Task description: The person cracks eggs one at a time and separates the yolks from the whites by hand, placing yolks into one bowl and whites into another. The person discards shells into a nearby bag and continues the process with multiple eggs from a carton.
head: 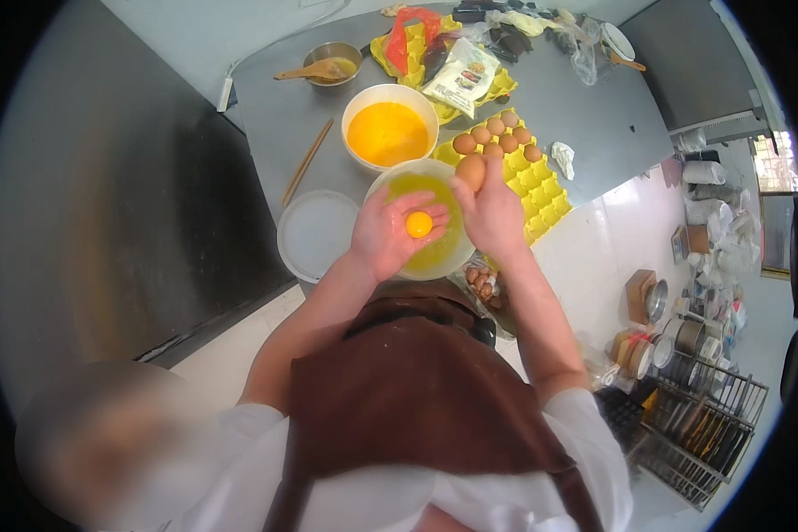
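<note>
My left hand point(380, 229) is palm up with its fingers spread and slightly cupped, cradling a whole egg yolk point(419, 225). Below it, a translucent plastic bowl point(439, 274) contains pale yellow-green egg white point(429, 256). My right hand point(495, 216) grips a brown egg point(471, 173) above the bowl's right edge; no crack shows on the side in view. A white tub point(354, 158) of orange-yellow yolk point(389, 133) stands just behind. To the right, a yellow egg tray point(538, 183) carries several brown eggs point(480, 135) at its far end, with bare cups nearer me.
Left of the bowls lie a round whitish lid point(319, 233) and wooden chopsticks point(308, 163). Farther back are a metal bowl point(314, 52) with a wooden spatula point(299, 73) and a printed bag point(465, 73) on more trays. Eggshells point(482, 282) sit low beside my apron. Crumpled tissue point(562, 159) lies right.
</note>
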